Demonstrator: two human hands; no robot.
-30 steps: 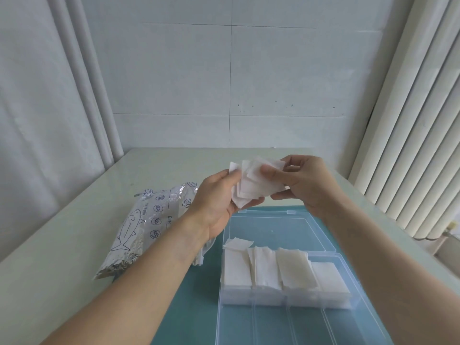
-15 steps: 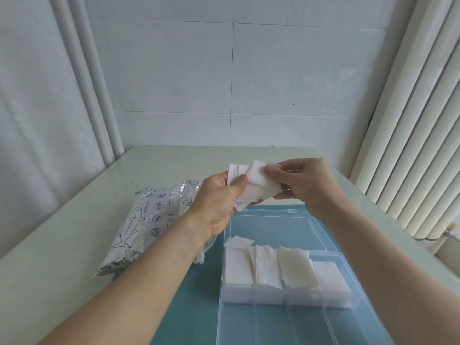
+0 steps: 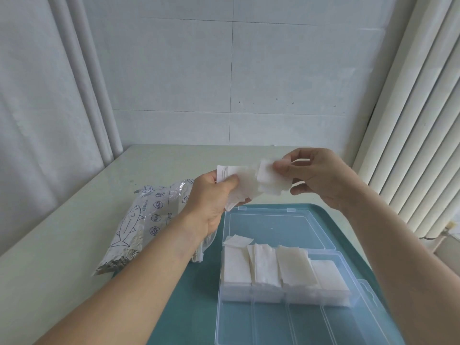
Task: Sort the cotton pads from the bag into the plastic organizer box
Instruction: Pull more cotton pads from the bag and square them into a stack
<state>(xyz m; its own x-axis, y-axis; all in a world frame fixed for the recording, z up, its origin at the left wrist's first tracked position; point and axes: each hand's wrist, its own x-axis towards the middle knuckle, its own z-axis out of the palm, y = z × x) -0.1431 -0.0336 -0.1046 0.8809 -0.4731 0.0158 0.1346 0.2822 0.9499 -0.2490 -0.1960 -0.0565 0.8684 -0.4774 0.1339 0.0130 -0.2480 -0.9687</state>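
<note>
White tiled wall (image 3: 224, 70) backs my pale table (image 3: 62, 245); my left hand (image 3: 211, 202) and right hand (image 3: 316, 178) pinch cotton pads (image 3: 251, 183) above the organizer box (image 3: 348, 305) on a teal tray (image 3: 194, 307). Bag (image 3: 144, 225) print unreadable, left edge.

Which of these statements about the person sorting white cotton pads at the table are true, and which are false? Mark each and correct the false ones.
1. Both hands hold white cotton pads above the table. True: the left hand and right hand each pinch pads.
2. The clear plastic organizer box is closed. False: its lid lies open behind it.
3. The box's far row of compartments already holds pads. True.
4. The silver printed bag lies right of the box. False: it lies to the left.
5. The box sits on a teal tray. True.
</note>
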